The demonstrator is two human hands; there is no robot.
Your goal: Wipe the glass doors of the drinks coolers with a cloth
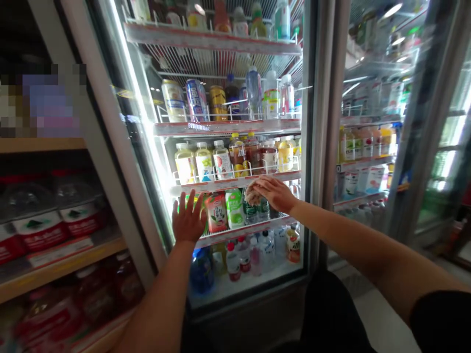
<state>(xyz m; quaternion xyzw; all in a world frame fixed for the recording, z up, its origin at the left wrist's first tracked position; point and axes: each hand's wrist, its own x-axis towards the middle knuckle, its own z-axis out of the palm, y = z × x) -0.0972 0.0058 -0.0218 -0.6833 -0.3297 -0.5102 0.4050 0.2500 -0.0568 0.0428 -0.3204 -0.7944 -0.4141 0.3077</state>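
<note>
My right hand (276, 193) is closed on a crumpled beige cloth (252, 194), holding it at the glass door (147, 162) of a lit drinks fridge. My left hand (188, 218) is raised with its fingers spread, in front of the same door; whether its palm touches the glass I cannot tell. Behind the hands, a red drink bottle (216, 213) and a green-and-white bottle (234, 208) stand on a lower shelf. A row of juice bottles (223, 161) is on the shelf above.
A metal door frame (328, 122) stands to the right, beside a second drinks fridge (371, 142). At the left is a wooden shelf (62, 262) carrying large red-labelled bottles (40, 220). Several cans (196, 100) and bottles fill the upper fridge shelves. My knee in dark cloth (331, 304) is below.
</note>
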